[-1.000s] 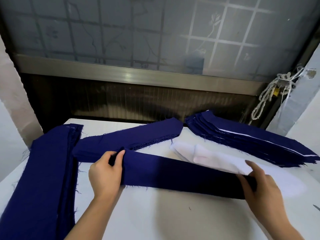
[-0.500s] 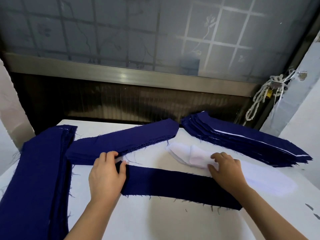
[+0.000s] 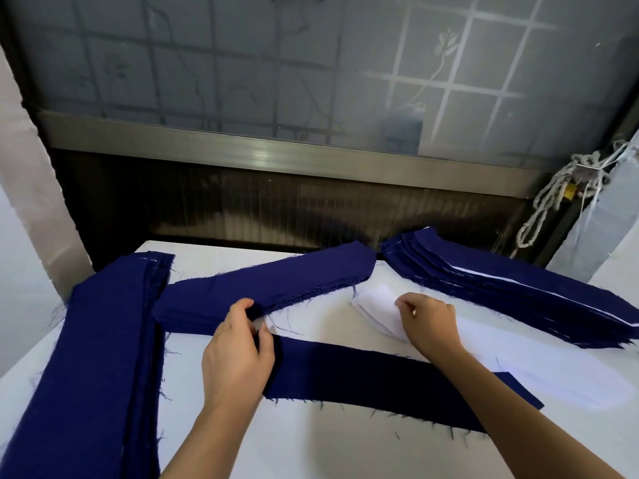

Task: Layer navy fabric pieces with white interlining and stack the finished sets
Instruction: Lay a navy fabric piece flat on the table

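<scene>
A single navy strip (image 3: 373, 378) lies flat across the white table (image 3: 311, 444) in front of me. My left hand (image 3: 238, 354) pinches its left end, thumb and fingers curled on the cloth. My right hand (image 3: 427, 321) pinches the top sheet at the near-left end of the white interlining pile (image 3: 377, 314), just beyond the strip. Behind my left hand lies a pile of navy pieces (image 3: 276, 288). At the back right sits the stack of layered navy and white sets (image 3: 501, 288).
A thick pile of long navy fabric (image 3: 93, 368) runs down the table's left side. A dark wall panel and a frosted window (image 3: 311, 81) close off the far edge. Knotted rope (image 3: 556, 202) hangs at the right, beside a grey post.
My right hand left the strip's right end and moved up-left onto the white interlining pile. The navy strip now lies flat. My left hand stayed at the strip's left end.
</scene>
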Demonstrator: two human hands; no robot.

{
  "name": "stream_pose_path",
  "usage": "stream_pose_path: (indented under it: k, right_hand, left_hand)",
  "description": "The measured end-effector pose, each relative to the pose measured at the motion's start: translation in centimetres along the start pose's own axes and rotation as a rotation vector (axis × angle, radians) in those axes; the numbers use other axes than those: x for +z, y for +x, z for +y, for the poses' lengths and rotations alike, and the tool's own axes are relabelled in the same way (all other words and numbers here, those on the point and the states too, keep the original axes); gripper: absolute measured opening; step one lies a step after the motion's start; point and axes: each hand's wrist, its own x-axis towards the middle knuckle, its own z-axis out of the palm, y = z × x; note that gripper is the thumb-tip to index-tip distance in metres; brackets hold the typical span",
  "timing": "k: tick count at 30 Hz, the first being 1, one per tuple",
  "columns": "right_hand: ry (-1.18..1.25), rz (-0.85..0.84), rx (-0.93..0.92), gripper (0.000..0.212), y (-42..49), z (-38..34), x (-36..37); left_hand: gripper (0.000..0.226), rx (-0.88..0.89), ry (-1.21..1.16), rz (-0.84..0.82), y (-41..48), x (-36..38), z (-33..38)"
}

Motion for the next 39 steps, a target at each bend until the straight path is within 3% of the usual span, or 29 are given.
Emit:
stream_pose_path:
  k: [4,7,13,22,32,35,39]
  right_hand:
    - [0.088,-0.076,-0.037,0.019,-0.6,-0.6,1.0]
    - [-0.007,-0.156,-0.064,0.023,-0.7,-0.6,1.5]
    - [0.054,-0.214,0.018,0.009,0.7,-1.0,0.6]
    - [-0.196,-0.231,-0.118,0.015,1.5,-0.7,0.4]
    - [0.300,-0.181,0.161,0.019,0.4,0.8,-0.6]
    - [0.339,-0.108,0.120,0.016,-0.4,0.6,-1.0]
    - [0.270,-0.033,-0.073,0.017,-1.4,-1.3,-2.1]
  left_hand:
    - [0.035,0.003,0.022,-0.057,0.0,0.2,-0.2]
    - [0.031,-0.012,0.027,-0.082,-0.1,0.1,-0.3]
    - [0.024,-0.052,-0.004,-0.088,-0.1,0.2,-0.6]
    - [0.013,-0.055,-0.015,-0.083,0.0,0.4,-1.0]
    - [0.010,-0.052,-0.026,-0.084,0.0,0.4,-0.9]
    - [0.010,-0.012,-0.023,-0.082,-0.1,0.3,-0.8]
    - [0.016,0.046,-0.011,-0.080,-0.3,0.2,-0.5]
